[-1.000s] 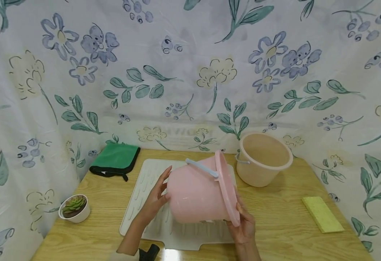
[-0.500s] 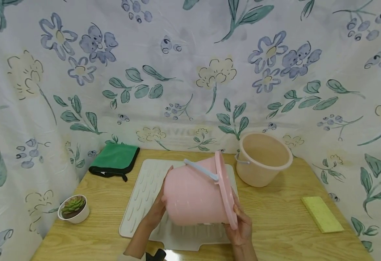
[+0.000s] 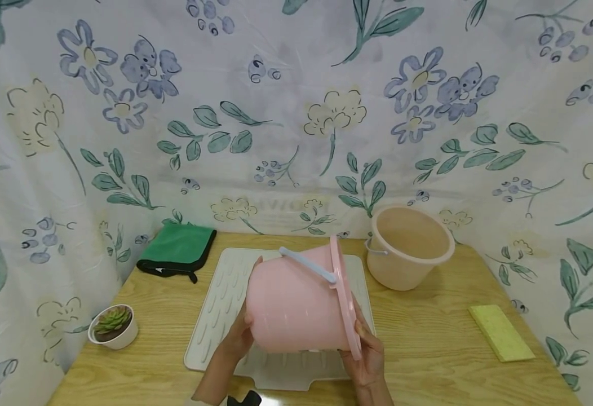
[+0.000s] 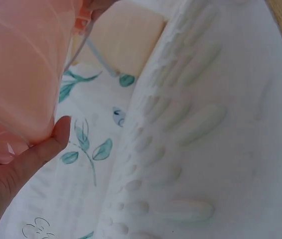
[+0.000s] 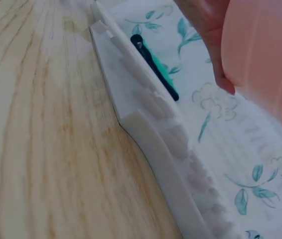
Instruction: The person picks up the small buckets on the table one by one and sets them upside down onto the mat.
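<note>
A pink bucket (image 3: 296, 304) is held tilted on its side above a pale ribbed draining mat (image 3: 205, 338). Its rim (image 3: 346, 299) faces right, and its light blue handle (image 3: 306, 264) lies along the upper side. My left hand (image 3: 238, 335) holds the base end; the thumb (image 4: 56, 138) lies along the bottom edge in the left wrist view, while the bucket hides most of the fingers. At the rim end, my right hand (image 3: 367, 355) grips the lower part of the rim, its fingers partly out of sight. The bucket's inside is turned away.
A beige bucket (image 3: 403, 273) stands upright at the back right. The yellow sponge cloth (image 3: 501, 332) lies on the right of the wooden table (image 3: 428, 361). To the left are a folded green cloth (image 3: 180, 248) and a small potted succulent (image 3: 114, 326). A floral curtain hangs behind.
The pink bucket has shifted slightly left, both hands with it. My left hand has slid further round the base, so its fingers are now mostly hidden.
</note>
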The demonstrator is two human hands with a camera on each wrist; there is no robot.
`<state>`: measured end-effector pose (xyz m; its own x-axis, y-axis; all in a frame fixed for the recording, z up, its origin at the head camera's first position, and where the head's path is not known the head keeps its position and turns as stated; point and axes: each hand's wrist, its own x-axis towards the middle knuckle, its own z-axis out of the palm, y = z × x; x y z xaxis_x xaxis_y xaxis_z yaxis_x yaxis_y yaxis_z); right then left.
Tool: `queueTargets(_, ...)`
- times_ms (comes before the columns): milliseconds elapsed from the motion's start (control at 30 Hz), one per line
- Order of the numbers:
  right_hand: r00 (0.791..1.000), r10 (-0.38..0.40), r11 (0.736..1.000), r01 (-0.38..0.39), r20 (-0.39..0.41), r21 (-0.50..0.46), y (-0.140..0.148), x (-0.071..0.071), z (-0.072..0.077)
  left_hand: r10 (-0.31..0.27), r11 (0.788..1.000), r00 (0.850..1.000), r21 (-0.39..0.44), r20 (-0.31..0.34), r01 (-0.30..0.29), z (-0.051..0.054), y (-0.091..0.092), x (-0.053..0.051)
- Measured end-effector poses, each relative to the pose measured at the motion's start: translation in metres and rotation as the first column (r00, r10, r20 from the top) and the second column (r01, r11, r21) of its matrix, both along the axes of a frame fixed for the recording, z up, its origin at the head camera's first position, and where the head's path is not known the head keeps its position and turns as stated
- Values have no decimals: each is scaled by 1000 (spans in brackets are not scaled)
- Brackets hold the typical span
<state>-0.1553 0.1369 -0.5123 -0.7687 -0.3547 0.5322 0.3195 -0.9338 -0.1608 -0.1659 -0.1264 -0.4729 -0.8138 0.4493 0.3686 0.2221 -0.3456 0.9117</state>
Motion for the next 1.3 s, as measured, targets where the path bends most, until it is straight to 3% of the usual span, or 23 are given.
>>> queueTargets(167,1000,22,1000,-22,17,-2,0,1,-1,90,995,996,-29,-10,-90,12,4,1)
queueTargets(267,999,47,997,-48,18,52,4,2,1,135,990,990,-29,-48,-136,15,6,2)
queueTargets(367,998,62,985,-66,31,158,13,4,3,193,980,975,-34,-106,-198,18,5,2)
queueTargets(467,998,56,944,-66,40,323,24,4,4,248,966,957,-35,-147,-256,21,2,1)
queueTargets(600,999,42,819,-27,-14,573,34,2,6,322,939,929,-61,-183,-338,27,-2,3)
queueTargets(667,998,29,738,13,-50,674,37,1,8,379,909,904,-102,-196,-403,30,-4,6)
queueTargets(733,997,-5,629,66,-80,775,41,1,11,444,863,867,-152,-226,-482,33,-5,8)
queueTargets(833,990,-101,422,128,-94,897,48,0,17,532,777,800,-216,-277,-592,39,-8,12)
queueTargets(900,982,-144,305,159,-120,939,53,-1,20,561,734,763,-234,-320,-638,43,-11,13)
queueTargets(967,971,-176,226,197,-159,954,57,-3,23,576,694,732,-254,-365,-673,45,-15,14)
queueTargets(1000,965,-183,203,226,-189,953,60,-4,23,579,680,721,-262,-380,-685,47,-17,14)
queueTargets(1100,942,-187,166,309,-278,936,67,-7,23,582,636,695,-296,-423,-713,48,-24,16)
queueTargets(1300,910,-224,134,384,-349,914,76,-8,22,592,523,653,-390,-472,-757,51,-32,22)
